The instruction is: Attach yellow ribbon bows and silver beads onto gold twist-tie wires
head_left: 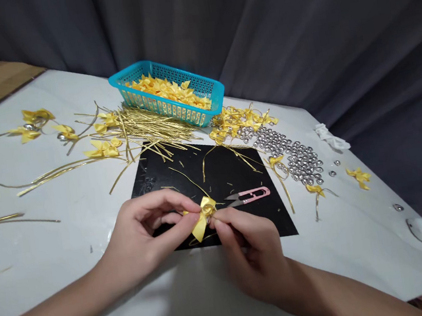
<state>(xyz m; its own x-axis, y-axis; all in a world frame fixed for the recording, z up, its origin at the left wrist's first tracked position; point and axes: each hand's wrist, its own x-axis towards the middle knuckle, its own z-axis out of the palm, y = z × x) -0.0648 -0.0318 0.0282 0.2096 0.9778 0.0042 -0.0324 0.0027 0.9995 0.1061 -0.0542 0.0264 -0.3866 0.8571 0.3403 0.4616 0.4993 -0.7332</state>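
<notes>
1 seemingly unfinished bow (200,229) was fingertip-pinched by left hand (143,234) and right hand (252,248); corded bows (314,190) lay nearby, plain-looking bows (169,90) in the basket (218,100).

One head-worn camera, looking forward and down from above the near side of a white-topped table (68,223). Wearer's bare left hand (147,234) and bare right hand (253,256) close to the lens, low in frame; forearms enter from the bottom corners. Frame centre falls on a flat black rectangular mat (258,221). Turquoise perforated plastic basket (218,100) farther off; dark grey draped curtain (256,27) backs the view. Far table edge slopes down rightward.
</notes>
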